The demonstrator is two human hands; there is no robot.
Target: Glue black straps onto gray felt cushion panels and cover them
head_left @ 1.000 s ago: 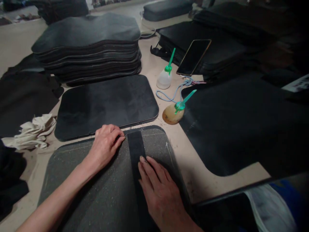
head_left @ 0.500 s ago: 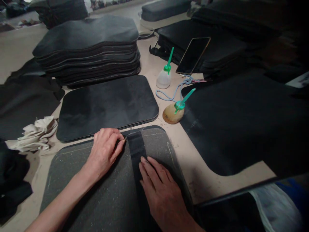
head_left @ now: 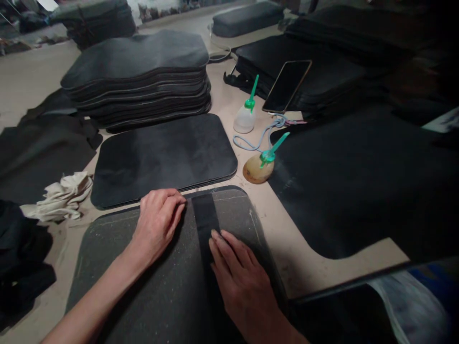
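A dark grey rounded panel [head_left: 168,282] lies in front of me, its speckled, rough side up. A flat black strip [head_left: 205,216] runs lengthwise along it, starting near the far edge. My left hand [head_left: 157,217] rests at that far edge, just left of the strip, with fingers bent and pressed together; whatever the fingertips pinch is hidden. Lying flat, my right hand [head_left: 241,277] has its fingers stretched forward over the strip and the panel beside it. Beyond the panel is a low stack of smooth black panels [head_left: 165,157].
Two squeeze bottles, one whitish [head_left: 245,119] and one brown-stained [head_left: 258,169], stand to the right of the low stack. A phone [head_left: 288,86] leans behind a blue cord [head_left: 263,136]. A tall panel stack [head_left: 139,71], crumpled cloth [head_left: 60,198] and large black sheet [head_left: 358,191] surround the work.
Both hands have stayed nearly in place on the panel and strip. The view has shifted slightly, moving the surroundings a little to the right at the left side.
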